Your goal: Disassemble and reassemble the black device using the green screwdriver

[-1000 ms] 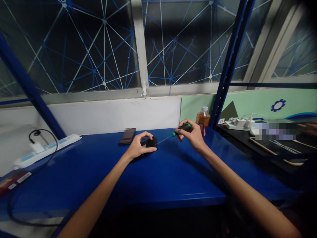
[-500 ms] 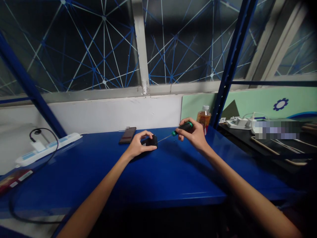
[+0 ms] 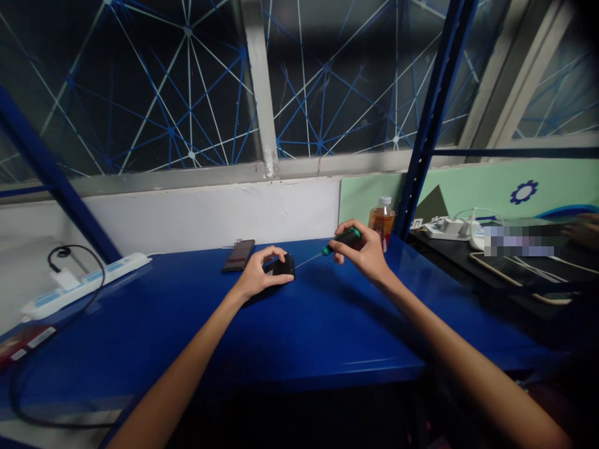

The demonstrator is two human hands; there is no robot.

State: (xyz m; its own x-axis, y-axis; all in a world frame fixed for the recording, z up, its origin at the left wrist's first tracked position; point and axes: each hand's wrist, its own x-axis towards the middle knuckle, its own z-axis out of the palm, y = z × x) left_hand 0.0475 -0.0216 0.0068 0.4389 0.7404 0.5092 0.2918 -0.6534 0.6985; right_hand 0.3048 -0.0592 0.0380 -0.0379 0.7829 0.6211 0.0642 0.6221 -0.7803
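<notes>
My left hand (image 3: 256, 274) grips a small black object (image 3: 286, 267) between thumb and fingers, low over the blue table (image 3: 299, 330). The fingers of my right hand (image 3: 362, 252) are wrapped round the black and green handle of a screwdriver (image 3: 345, 241). Its thin shaft slants down to the left, and the tip is at the right side of the black object; whether it sits in a screw is too small to tell. Just behind my left hand a dark phone (image 3: 238, 255) lies flat.
A bottle of orange drink (image 3: 381, 219) stands behind my right hand. On the left are a white power strip (image 3: 88, 285) with a black cable and a red packet (image 3: 25, 344). Cables and another power strip (image 3: 447, 229) lie at the right, near part of a person's hand (image 3: 587, 231).
The whole view has shifted slightly, so things appear a little further left. Both hands keep their holds, and the screwdriver tip stays at the black object.
</notes>
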